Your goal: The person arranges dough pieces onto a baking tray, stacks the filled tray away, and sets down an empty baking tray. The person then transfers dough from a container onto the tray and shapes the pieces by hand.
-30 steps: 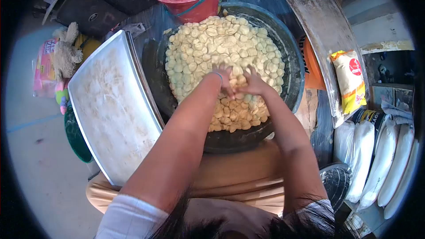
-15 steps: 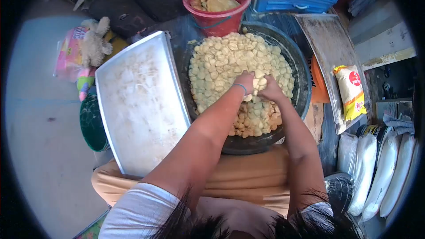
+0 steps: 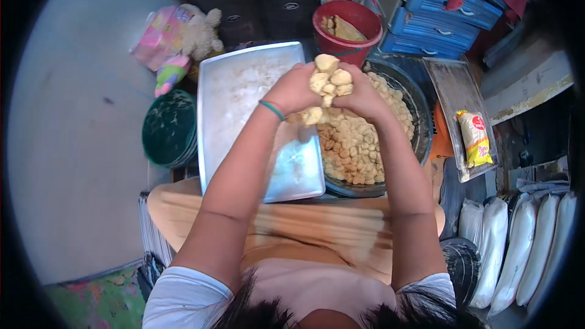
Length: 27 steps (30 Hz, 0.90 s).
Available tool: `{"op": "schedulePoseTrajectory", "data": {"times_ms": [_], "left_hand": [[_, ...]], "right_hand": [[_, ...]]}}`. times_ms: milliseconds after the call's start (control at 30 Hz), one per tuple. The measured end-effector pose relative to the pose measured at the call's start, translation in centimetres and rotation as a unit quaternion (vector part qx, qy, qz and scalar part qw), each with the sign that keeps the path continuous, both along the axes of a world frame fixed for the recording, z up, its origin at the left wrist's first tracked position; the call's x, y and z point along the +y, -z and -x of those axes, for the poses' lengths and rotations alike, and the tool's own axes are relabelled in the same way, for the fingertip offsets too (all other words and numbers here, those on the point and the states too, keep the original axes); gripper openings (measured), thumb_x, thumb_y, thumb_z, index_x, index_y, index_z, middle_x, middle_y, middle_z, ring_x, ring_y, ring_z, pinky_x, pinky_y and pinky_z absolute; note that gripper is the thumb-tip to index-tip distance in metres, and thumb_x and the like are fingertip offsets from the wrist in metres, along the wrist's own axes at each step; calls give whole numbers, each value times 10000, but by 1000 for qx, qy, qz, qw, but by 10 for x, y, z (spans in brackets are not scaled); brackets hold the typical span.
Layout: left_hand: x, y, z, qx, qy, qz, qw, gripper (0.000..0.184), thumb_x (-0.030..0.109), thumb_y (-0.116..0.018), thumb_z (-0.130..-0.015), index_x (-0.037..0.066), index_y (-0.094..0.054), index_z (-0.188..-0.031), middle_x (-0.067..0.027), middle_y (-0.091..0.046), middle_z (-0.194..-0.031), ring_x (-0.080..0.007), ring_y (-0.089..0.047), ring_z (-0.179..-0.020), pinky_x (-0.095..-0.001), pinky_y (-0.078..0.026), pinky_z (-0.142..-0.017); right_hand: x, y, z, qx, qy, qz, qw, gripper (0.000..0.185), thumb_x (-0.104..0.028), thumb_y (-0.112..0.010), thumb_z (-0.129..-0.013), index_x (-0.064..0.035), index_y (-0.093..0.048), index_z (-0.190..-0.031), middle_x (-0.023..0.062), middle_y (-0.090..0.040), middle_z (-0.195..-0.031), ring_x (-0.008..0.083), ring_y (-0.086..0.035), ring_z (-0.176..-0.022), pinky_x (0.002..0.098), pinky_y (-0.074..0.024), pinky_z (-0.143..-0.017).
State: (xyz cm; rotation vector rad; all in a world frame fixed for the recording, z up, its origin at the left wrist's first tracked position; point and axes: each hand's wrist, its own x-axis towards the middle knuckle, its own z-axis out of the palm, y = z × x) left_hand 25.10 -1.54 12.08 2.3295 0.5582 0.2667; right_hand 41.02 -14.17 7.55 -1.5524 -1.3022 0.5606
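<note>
A: What do the hands have?

B: The left hand (image 3: 294, 90) and right hand (image 3: 364, 92) are cupped together around a clump of small, rounded, pale-yellow dough pieces (image 3: 329, 82), up above where the tray's right edge meets the basin.

A: Which tray?

B: The silver rectangular metal tray (image 3: 234, 140). Its surface stretches from its left edge to the left forearm, which crosses its right half.

A: And the basin?

B: A round black basin (image 3: 423, 128), heaped with more pieces; its right rim shows as a dark curve beyond the right forearm.

A: Any tight spots?

B: A red plastic bucket (image 3: 364, 53) stands near the basin's far rim. A round green tub (image 3: 152, 146) sits just beside the tray's left edge, with floor further left. On the right, a worn brown rectangular tray (image 3: 454, 85) carries a yellow-and-white packet (image 3: 474, 139) near its right edge.

A: What can't you make out?

B: The basin's left rim, behind tray and hands; most fingertips, behind the dough; whether the lowest, blurred piece touches the left hand. An orange container (image 3: 446, 133) is largely covered by the brown tray.
</note>
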Motion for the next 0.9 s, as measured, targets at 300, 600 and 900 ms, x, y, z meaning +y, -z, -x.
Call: {"op": "schedulePoseTrajectory", "data": {"times_ms": [300, 600, 900], "left_hand": [[35, 84, 145, 246, -188, -80, 948, 887, 356, -794, -620, 142, -414, -1392, -136, -413, -1388, -405, -466, -1229, -544, -400, -986], [80, 84, 192, -36, -135, 324, 936, 604, 102, -760, -786, 84, -519, -1340, -110, -549, -1204, -215, -590, -1037, -352, -506, -856], [131, 131, 201, -124, -209, 239, 940, 345, -57, -553, -811, -40, -615, -1150, -112, -662, -992, -183, -650, -848, -302, -544, -702]], "right_hand": [[75, 38, 160, -337, -50, 231, 911, 831, -335, -799, -613, -143, -476, -1354, 161, -439, -1387, 401, -520, -1174, 453, -502, -942], [108, -19, 120, -285, -171, 349, 876, 809, -347, -823, -610, -83, -540, -1320, 203, -525, -1314, 356, -556, -1173, 424, -502, -935], [152, 21, 173, -321, -103, 236, 912, 629, -305, -749, -673, -161, -605, -1268, 180, -512, -1333, 370, -532, -1185, 394, -460, -999]]}}
